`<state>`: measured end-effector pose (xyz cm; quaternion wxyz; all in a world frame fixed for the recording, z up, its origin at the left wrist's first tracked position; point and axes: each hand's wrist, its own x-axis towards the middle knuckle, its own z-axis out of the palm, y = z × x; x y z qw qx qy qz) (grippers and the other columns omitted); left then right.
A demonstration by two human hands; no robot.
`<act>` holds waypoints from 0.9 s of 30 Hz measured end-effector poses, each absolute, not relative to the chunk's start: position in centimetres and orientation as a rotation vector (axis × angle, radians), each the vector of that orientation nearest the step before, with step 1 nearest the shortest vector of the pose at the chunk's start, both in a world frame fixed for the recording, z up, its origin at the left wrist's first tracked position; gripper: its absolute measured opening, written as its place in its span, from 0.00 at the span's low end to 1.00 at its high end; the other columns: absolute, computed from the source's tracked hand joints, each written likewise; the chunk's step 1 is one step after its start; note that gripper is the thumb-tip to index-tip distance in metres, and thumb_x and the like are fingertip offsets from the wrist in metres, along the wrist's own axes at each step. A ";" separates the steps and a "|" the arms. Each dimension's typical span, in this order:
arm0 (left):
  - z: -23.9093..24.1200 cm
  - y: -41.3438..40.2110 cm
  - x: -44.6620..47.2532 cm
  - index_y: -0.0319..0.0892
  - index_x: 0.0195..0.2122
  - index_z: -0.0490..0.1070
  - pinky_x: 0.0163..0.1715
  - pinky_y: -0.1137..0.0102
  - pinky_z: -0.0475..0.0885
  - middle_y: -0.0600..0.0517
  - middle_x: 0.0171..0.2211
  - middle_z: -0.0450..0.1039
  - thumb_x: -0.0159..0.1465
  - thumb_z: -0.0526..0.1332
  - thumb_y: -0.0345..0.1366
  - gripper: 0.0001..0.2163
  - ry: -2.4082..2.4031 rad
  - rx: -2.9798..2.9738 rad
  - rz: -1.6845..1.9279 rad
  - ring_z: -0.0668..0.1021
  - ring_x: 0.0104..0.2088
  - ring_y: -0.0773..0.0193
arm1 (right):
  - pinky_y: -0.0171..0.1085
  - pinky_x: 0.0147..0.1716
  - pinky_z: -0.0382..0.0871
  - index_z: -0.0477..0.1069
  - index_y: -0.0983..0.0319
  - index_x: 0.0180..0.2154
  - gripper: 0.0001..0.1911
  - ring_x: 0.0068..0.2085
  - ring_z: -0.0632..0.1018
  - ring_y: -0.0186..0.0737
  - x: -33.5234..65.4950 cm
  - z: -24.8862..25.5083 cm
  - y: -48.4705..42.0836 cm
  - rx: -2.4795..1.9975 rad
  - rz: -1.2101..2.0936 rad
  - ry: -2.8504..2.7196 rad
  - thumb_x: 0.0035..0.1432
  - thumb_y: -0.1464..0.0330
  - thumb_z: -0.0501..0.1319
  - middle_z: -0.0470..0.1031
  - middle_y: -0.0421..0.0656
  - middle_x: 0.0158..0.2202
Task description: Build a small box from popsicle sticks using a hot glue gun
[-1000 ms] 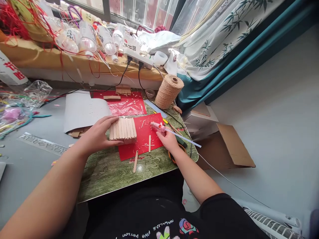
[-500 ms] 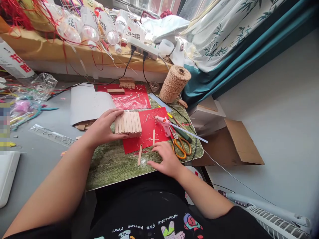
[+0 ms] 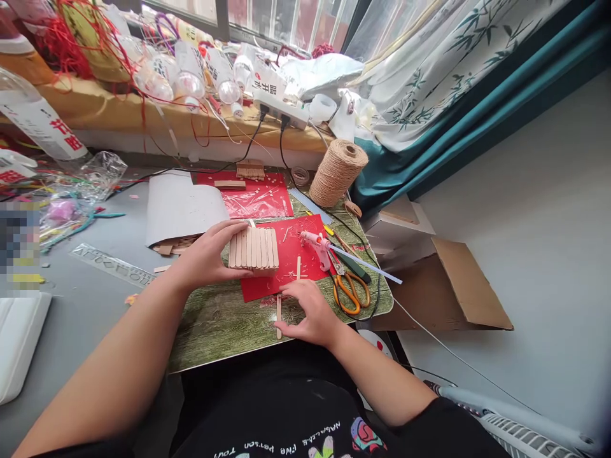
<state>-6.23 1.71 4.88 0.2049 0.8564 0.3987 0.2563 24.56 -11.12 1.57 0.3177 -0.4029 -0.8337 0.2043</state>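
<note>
My left hand (image 3: pixel 210 254) holds a small box made of craft sticks (image 3: pixel 254 248) by its left side, fingers behind and thumb at the front, over a red sheet (image 3: pixel 291 238). To the right, my right hand (image 3: pixel 308 312) is open, thumb and fingers apart. Its thumb tip overlaps the lower end of a loose craft stick (image 3: pixel 279 317); whether it touches I cannot tell. Another craft stick (image 3: pixel 298 268) lies just beyond its fingers. A pink glue gun (image 3: pixel 317 247) with a long glue stick rests on the sheet's right side, beside orange-handled scissors (image 3: pixel 351 294).
A twine spool (image 3: pixel 338 173) stands at the table's back right. Black cords run from a power strip (image 3: pixel 281 108) on the sill. A rolled white sheet (image 3: pixel 186 207) and a clear stencil ruler (image 3: pixel 112 266) lie left. A cardboard box (image 3: pixel 429 292) stands beyond the right edge.
My right hand has moved left to the loose craft stick, which now lies more upright in view. My left hand still holds the box. The camera view has shifted slightly.
</note>
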 end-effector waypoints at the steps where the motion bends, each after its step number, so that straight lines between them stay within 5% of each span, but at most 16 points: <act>1: 4.8 1.7 -6.2 0.47 0.74 0.58 0.73 0.48 0.63 0.40 0.72 0.62 0.59 0.72 0.62 0.48 1.106 2.385 0.705 0.67 0.72 0.40 | 0.55 0.60 0.71 0.70 0.56 0.59 0.32 0.57 0.79 0.56 24.8 1.8 -11.2 -1.064 0.546 -2.178 0.57 0.55 0.75 0.80 0.52 0.57; 7: 4.6 1.8 -5.9 0.48 0.74 0.58 0.73 0.47 0.62 0.40 0.72 0.62 0.59 0.72 0.61 0.48 1.083 2.370 0.689 0.65 0.72 0.39 | 0.61 0.66 0.65 0.66 0.58 0.67 0.50 0.66 0.72 0.63 25.2 2.1 -11.7 -1.193 0.680 -2.342 0.49 0.47 0.79 0.71 0.58 0.66; 18: 4.5 2.0 -6.1 0.48 0.74 0.58 0.72 0.48 0.63 0.40 0.71 0.63 0.59 0.72 0.63 0.47 1.090 2.383 0.685 0.67 0.71 0.40 | 0.62 0.60 0.68 0.69 0.60 0.64 0.36 0.59 0.78 0.63 25.7 0.8 -11.1 -0.989 0.403 -2.518 0.58 0.54 0.71 0.75 0.60 0.64; 27: 4.6 2.0 -6.0 0.48 0.74 0.58 0.73 0.47 0.63 0.40 0.72 0.62 0.58 0.72 0.63 0.48 1.110 2.364 0.654 0.66 0.72 0.40 | 0.61 0.64 0.68 0.70 0.54 0.59 0.37 0.61 0.79 0.63 26.3 5.4 -5.8 -1.117 0.365 -2.086 0.51 0.51 0.75 0.77 0.55 0.63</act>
